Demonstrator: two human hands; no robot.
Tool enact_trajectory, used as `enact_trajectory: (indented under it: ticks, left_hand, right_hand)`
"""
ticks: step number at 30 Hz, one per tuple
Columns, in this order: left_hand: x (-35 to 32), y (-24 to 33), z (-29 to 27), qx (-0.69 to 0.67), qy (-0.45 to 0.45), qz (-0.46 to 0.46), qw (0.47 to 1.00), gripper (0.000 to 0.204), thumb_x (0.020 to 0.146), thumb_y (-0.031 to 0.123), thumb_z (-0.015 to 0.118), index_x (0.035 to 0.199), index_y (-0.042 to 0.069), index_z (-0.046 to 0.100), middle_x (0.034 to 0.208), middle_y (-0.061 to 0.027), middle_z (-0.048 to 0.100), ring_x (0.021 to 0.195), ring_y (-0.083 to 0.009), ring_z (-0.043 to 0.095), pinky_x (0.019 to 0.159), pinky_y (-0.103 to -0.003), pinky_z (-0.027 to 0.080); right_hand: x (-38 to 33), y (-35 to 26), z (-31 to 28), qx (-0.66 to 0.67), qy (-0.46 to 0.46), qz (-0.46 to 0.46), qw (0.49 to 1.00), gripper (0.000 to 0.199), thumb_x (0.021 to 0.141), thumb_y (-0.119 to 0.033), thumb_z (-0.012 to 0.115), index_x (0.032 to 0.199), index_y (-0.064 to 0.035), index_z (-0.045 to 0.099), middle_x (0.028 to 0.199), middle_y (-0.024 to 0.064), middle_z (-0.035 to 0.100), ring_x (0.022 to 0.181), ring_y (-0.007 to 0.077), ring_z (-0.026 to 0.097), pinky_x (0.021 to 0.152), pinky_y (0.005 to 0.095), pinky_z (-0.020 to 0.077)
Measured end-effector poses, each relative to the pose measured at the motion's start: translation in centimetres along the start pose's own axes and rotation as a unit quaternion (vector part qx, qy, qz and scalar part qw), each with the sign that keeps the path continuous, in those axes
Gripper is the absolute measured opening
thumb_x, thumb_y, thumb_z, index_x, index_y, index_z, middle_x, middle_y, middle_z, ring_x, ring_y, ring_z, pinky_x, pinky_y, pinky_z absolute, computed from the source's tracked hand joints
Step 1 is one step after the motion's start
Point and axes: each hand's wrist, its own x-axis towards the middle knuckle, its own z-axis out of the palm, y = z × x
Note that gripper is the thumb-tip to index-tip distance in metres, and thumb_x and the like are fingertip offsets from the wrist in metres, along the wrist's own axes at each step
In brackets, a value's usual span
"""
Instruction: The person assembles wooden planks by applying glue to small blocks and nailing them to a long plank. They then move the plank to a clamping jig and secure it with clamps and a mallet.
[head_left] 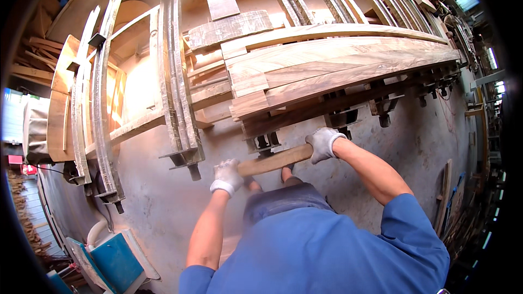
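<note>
Both my hands wear grey-white work gloves and grip one short wooden board (275,160) held level in front of me. My left hand (227,177) closes on its left end, my right hand (323,144) on its right end. Just beyond the board lies a wide panel of glued wooden planks (338,68) set in metal bar clamps (261,142). My blue sleeves and shirt fill the lower part of the view.
A second clamp rack with curved wooden strips (177,76) stands to the left, another (101,103) farther left. Grey concrete floor (425,147) lies below. A blue and white machine (111,261) sits at lower left. Lumber leans at the right (444,196).
</note>
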Motion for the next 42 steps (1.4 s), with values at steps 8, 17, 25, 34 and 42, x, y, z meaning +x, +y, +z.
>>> enact_trajectory:
  ticks: [8, 17, 25, 34, 42]
  left_hand:
    - [4.3, -0.2, 6.8, -0.009, -0.093, -0.057, 0.994, 0.069, 0.081, 0.042, 0.088, 0.144, 0.022, 0.069, 0.149, -0.0181, 0.063, 0.142, -0.0381, 0.057, 0.119, -0.054, 0.044]
    - [3.6, 3.8, 18.5, -0.382, -0.143, 0.025, 0.913, 0.051, 0.103, 0.032, 0.065, 0.150, 0.012, 0.059, 0.146, -0.0205, 0.063, 0.135, -0.0413, 0.061, 0.113, -0.056, 0.050]
    - [-3.6, 4.7, 17.2, -0.738, -0.186, -0.108, 0.640, 0.046, 0.107, 0.027, 0.060, 0.150, 0.011, 0.059, 0.141, -0.0189, 0.064, 0.128, -0.0393, 0.064, 0.108, -0.055, 0.054]
    - [-5.2, 6.1, 11.1, -0.882, -0.065, -0.077, 0.461, 0.040, 0.111, 0.021, 0.055, 0.149, 0.009, 0.058, 0.136, -0.0170, 0.066, 0.121, -0.0370, 0.068, 0.102, -0.053, 0.059]
    - [-0.5, -1.6, 17.7, -0.664, -0.034, 0.025, 0.747, 0.034, 0.111, 0.012, 0.057, 0.145, 0.009, 0.058, 0.123, -0.0057, 0.066, 0.112, -0.0158, 0.065, 0.104, -0.033, 0.054]
  right_hand:
    - [-4.6, -5.2, -2.6, -0.028, 0.068, -0.026, 0.997, 0.055, 0.074, -0.047, 0.079, 0.112, -0.0079, 0.079, 0.102, 0.0217, 0.080, 0.099, 0.0389, 0.078, 0.091, 0.0470, 0.0614]
    - [-3.9, -17.1, -0.9, 0.158, 0.228, -0.172, 0.945, 0.057, 0.087, -0.060, 0.075, 0.122, -0.0155, 0.074, 0.102, 0.0143, 0.080, 0.094, 0.0356, 0.077, 0.082, 0.0461, 0.0611]
    - [13.2, -23.9, 9.4, 0.100, 0.167, -0.269, 0.943, 0.039, 0.094, -0.032, 0.072, 0.123, -0.0075, 0.066, 0.112, 0.0184, 0.076, 0.104, 0.0379, 0.075, 0.088, 0.0485, 0.0591]
    - [-9.6, -17.5, -4.4, 0.199, 0.483, -0.406, 0.750, 0.038, 0.090, -0.028, 0.083, 0.121, -0.0094, 0.073, 0.085, 0.0098, 0.073, 0.076, 0.0312, 0.073, 0.069, 0.0428, 0.0588]
    - [-11.6, -10.1, -0.6, 0.216, 0.517, -0.215, 0.800, 0.031, 0.088, -0.021, 0.083, 0.115, -0.0092, 0.076, 0.079, 0.0060, 0.074, 0.070, 0.0278, 0.073, 0.066, 0.0403, 0.0586]
